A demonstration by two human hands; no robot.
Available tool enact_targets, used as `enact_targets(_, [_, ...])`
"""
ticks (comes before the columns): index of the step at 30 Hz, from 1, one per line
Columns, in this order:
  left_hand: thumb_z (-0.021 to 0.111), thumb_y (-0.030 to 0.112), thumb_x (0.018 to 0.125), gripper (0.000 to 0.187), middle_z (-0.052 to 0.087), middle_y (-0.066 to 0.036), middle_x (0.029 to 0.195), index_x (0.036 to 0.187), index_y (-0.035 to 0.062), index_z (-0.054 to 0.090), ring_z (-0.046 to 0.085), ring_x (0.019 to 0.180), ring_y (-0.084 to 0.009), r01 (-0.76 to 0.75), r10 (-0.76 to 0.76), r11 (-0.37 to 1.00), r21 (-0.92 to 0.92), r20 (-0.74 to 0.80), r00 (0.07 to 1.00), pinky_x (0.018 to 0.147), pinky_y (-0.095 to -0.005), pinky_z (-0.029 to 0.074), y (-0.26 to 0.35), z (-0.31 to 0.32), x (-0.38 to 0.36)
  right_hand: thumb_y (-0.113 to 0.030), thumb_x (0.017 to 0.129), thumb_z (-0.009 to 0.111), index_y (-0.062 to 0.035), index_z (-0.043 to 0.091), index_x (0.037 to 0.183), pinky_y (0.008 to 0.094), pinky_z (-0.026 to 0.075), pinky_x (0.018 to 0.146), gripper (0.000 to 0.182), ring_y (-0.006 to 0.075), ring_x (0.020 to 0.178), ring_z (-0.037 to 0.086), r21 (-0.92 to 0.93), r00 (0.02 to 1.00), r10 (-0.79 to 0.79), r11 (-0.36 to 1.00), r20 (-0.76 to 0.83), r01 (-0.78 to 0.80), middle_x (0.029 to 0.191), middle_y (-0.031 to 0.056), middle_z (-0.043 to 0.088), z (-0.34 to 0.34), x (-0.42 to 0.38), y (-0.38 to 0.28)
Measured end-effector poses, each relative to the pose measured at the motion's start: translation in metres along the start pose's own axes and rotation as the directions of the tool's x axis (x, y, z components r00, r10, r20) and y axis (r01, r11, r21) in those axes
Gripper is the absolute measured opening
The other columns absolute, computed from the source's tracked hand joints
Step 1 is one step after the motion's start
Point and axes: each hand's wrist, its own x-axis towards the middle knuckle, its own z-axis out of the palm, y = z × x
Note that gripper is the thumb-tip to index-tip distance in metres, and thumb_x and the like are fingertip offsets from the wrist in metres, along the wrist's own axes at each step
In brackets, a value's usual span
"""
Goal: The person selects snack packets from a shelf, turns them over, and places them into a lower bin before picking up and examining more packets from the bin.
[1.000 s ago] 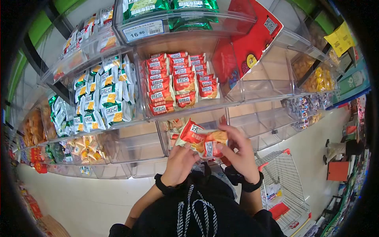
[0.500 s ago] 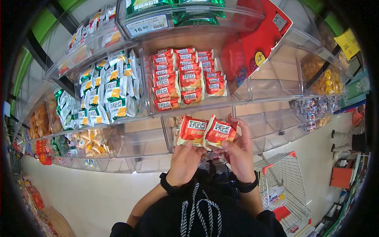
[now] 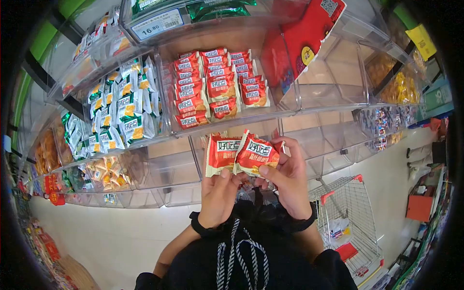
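Note:
My left hand (image 3: 216, 202) is closed on a red and cream snack packet (image 3: 222, 153), its thumb at the lower edge. A second packet of the same kind (image 3: 258, 153) is pinched in my right hand (image 3: 292, 186), thumb on its front. The two packets are side by side, their printed fronts toward me, and the right one slightly overlaps the left. Some of my fingers are hidden behind them. Just beyond, more red snack packets (image 3: 221, 89) lie in rows in a clear bin.
White and green packets (image 3: 129, 108) fill the bin to the left. A price label (image 3: 157, 24) reads 16.80. The clear shelf edge (image 3: 227, 126) runs just beyond my hands. A wire shopping cart (image 3: 355, 212) stands at my right; a person's legs (image 3: 419, 155) show farther off.
Both packets have shifted a little left in view with my hands and appear slightly larger. The shelf view has shifted left too. My grip on each packet stays.

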Motion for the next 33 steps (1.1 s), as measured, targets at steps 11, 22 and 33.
enact_targets(11, [0.044,0.004,0.085,0.063,0.042,-0.012,0.119,0.134,0.0135,0.006,0.048,0.103,-0.0233,-0.07,0.071,0.995,0.069,-0.011,0.997,0.081,-0.0381,0.045,0.0,0.0,-0.003,0.002,0.073,0.059,-0.0042,0.036,0.108,0.0235,0.044,0.073,0.042,0.013,0.087,0.055,0.071,0.994,-0.104,0.992,-0.024,0.105,0.097,0.0116,0.057,-0.004,0.008,0.002])
enact_targets(22, [0.044,0.007,0.085,0.041,0.045,-0.011,0.116,0.124,0.0085,0.029,0.049,0.101,-0.0241,-0.126,0.13,0.979,0.161,-0.012,0.991,0.078,-0.0383,0.047,0.004,0.004,-0.003,0.002,0.074,0.059,-0.0037,0.036,0.109,0.0258,0.044,0.077,0.042,0.014,0.09,0.054,0.064,0.994,-0.112,0.992,-0.007,0.112,0.097,0.0126,0.056,0.001,0.01,0.001])
enact_targets(33, [0.044,0.007,0.085,0.041,0.045,-0.011,0.115,0.124,0.0089,0.029,0.049,0.1,-0.0241,-0.122,0.127,0.979,0.163,-0.015,0.992,0.076,-0.0388,0.047,0.003,0.003,-0.002,0.002,0.074,0.059,-0.0034,0.035,0.109,0.0253,0.045,0.075,0.043,0.0141,0.088,0.055,0.044,0.995,-0.095,0.995,-0.004,0.095,0.096,0.013,0.057,0.002,0.009,0.004])
